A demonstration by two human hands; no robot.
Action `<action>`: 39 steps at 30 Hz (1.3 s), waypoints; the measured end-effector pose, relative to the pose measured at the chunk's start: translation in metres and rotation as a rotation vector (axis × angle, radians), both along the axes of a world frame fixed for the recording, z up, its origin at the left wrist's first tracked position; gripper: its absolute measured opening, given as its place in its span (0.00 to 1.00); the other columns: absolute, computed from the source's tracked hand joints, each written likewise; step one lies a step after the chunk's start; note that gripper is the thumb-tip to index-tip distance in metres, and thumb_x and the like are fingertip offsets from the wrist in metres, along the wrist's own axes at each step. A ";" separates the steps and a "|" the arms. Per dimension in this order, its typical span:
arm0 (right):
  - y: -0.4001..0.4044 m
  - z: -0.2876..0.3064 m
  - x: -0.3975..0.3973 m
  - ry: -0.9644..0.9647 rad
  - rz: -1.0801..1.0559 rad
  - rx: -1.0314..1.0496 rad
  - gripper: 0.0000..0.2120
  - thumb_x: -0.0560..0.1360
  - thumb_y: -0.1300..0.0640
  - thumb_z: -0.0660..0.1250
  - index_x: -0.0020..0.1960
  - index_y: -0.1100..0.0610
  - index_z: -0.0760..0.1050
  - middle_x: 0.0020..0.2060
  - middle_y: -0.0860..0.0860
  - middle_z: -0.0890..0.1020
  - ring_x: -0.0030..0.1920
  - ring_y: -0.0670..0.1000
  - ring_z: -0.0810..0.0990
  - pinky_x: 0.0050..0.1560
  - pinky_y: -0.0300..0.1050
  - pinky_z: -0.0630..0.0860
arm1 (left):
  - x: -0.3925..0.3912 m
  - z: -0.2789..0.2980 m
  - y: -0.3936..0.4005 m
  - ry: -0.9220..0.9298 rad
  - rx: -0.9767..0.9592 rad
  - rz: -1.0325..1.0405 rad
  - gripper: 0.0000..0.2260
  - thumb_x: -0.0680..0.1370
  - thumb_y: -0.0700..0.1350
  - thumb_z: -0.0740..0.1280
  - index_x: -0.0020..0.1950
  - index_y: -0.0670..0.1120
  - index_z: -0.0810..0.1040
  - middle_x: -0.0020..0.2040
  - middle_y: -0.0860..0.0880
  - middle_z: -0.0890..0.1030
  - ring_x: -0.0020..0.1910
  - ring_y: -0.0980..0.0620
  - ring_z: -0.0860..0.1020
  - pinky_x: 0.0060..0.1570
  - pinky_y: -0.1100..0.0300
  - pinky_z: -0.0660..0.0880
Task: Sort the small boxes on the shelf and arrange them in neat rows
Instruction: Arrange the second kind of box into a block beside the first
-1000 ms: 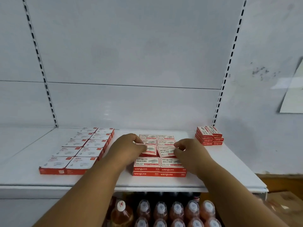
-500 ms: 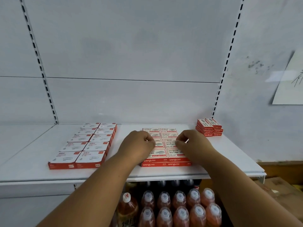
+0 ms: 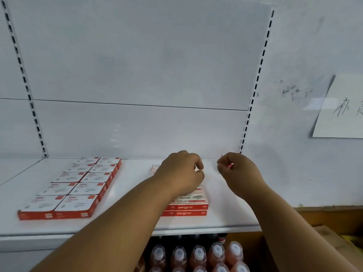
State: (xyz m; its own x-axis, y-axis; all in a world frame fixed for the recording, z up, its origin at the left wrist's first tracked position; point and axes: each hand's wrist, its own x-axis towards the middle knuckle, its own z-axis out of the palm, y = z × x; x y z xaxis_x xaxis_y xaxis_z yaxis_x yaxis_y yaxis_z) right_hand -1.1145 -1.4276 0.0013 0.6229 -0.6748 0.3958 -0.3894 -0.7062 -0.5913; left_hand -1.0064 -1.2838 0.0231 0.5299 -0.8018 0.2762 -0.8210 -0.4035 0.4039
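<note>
Bare shelf (image 3: 225,213) flanks both hands: left hand (image 3: 182,173) curled, grip unclear; right hand (image 3: 238,171) pinches small box (image 3: 230,165).

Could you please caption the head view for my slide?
Both hands reach over red-and-white boxes on a white shelf.

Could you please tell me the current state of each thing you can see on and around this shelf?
left block of boxes: flat, two neat columns.
middle block of boxes: stacked two layers, partly hidden by the arm.
left hand: fingers curled above the middle block; contents unclear.
right hand: pinches something small and red.
bottles: upright, capped, below the shelf.
</note>
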 end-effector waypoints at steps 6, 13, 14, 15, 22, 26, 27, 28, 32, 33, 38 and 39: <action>-0.072 -0.001 -0.015 0.037 -0.088 0.001 0.08 0.76 0.54 0.66 0.55 0.49 0.78 0.54 0.50 0.76 0.49 0.50 0.75 0.45 0.42 0.69 | -0.020 0.017 -0.063 0.027 0.081 -0.001 0.10 0.78 0.50 0.64 0.58 0.54 0.79 0.56 0.53 0.79 0.55 0.51 0.77 0.56 0.55 0.75; -0.128 -0.004 -0.006 0.191 -0.021 0.211 0.12 0.77 0.44 0.64 0.54 0.51 0.75 0.42 0.49 0.80 0.37 0.48 0.78 0.35 0.41 0.72 | -0.020 0.013 -0.151 0.032 0.227 0.164 0.19 0.80 0.54 0.61 0.67 0.46 0.72 0.64 0.46 0.78 0.60 0.45 0.76 0.56 0.53 0.74; -0.133 -0.006 -0.004 0.174 0.002 0.232 0.10 0.76 0.45 0.65 0.52 0.51 0.75 0.40 0.48 0.79 0.34 0.48 0.77 0.31 0.40 0.69 | -0.020 0.011 -0.160 0.051 0.250 0.176 0.22 0.80 0.55 0.62 0.70 0.46 0.70 0.66 0.45 0.76 0.62 0.45 0.76 0.57 0.54 0.73; -0.137 -0.008 -0.004 0.153 0.021 0.254 0.09 0.76 0.46 0.66 0.51 0.51 0.74 0.38 0.48 0.79 0.33 0.48 0.76 0.30 0.40 0.68 | -0.019 0.009 -0.167 0.072 0.277 0.177 0.23 0.80 0.55 0.62 0.71 0.46 0.69 0.67 0.45 0.75 0.63 0.45 0.75 0.58 0.54 0.72; -0.160 -0.007 -0.007 -0.060 0.151 0.527 0.10 0.73 0.62 0.67 0.53 0.54 0.74 0.45 0.55 0.83 0.38 0.54 0.81 0.29 0.41 0.70 | -0.013 0.001 -0.177 0.350 0.100 0.213 0.25 0.75 0.42 0.70 0.72 0.49 0.69 0.66 0.48 0.76 0.60 0.49 0.76 0.59 0.54 0.76; -0.155 0.002 -0.005 -0.215 0.241 0.629 0.16 0.76 0.61 0.67 0.60 0.48 0.69 0.48 0.49 0.81 0.44 0.51 0.83 0.34 0.42 0.74 | -0.010 0.001 -0.167 0.455 -0.191 0.258 0.19 0.74 0.34 0.70 0.62 0.49 0.76 0.56 0.51 0.81 0.53 0.52 0.80 0.48 0.59 0.79; -0.153 0.005 -0.003 -0.235 0.285 0.659 0.15 0.76 0.62 0.67 0.60 0.50 0.71 0.49 0.49 0.82 0.45 0.51 0.83 0.37 0.43 0.76 | -0.010 0.003 -0.163 0.489 -0.256 0.270 0.17 0.74 0.33 0.69 0.59 0.48 0.78 0.53 0.51 0.82 0.50 0.52 0.81 0.47 0.58 0.80; -0.152 0.008 -0.001 -0.256 0.346 0.701 0.13 0.76 0.64 0.66 0.60 0.53 0.75 0.49 0.49 0.84 0.45 0.52 0.84 0.39 0.44 0.77 | -0.009 0.005 -0.158 0.545 -0.325 0.278 0.16 0.73 0.31 0.70 0.56 0.47 0.78 0.50 0.49 0.83 0.49 0.52 0.82 0.48 0.56 0.81; -0.138 0.022 0.012 -0.341 0.557 0.861 0.14 0.76 0.71 0.63 0.55 0.58 0.81 0.45 0.53 0.87 0.40 0.49 0.84 0.41 0.42 0.78 | 0.000 0.016 -0.125 0.792 -0.654 0.302 0.13 0.72 0.29 0.70 0.52 0.42 0.75 0.51 0.40 0.84 0.48 0.43 0.84 0.50 0.48 0.81; -0.133 0.025 0.016 -0.359 0.587 0.912 0.13 0.76 0.72 0.63 0.54 0.59 0.81 0.46 0.55 0.86 0.41 0.50 0.84 0.42 0.43 0.79 | 0.003 0.019 -0.114 0.835 -0.727 0.312 0.13 0.74 0.29 0.69 0.53 0.42 0.75 0.51 0.39 0.83 0.47 0.43 0.84 0.49 0.50 0.81; -0.102 0.035 0.028 -0.413 0.758 1.227 0.11 0.74 0.75 0.62 0.53 0.65 0.76 0.43 0.61 0.83 0.41 0.57 0.82 0.42 0.49 0.78 | 0.014 0.026 -0.067 1.083 -0.977 0.235 0.17 0.78 0.29 0.64 0.61 0.46 0.78 0.48 0.39 0.84 0.45 0.44 0.83 0.43 0.54 0.80; -0.097 0.037 0.028 -0.417 0.761 1.261 0.12 0.74 0.76 0.62 0.55 0.65 0.75 0.42 0.61 0.83 0.41 0.58 0.83 0.43 0.50 0.79 | 0.016 0.025 -0.060 1.110 -1.013 0.218 0.16 0.78 0.29 0.64 0.60 0.45 0.78 0.46 0.40 0.85 0.43 0.46 0.83 0.42 0.55 0.80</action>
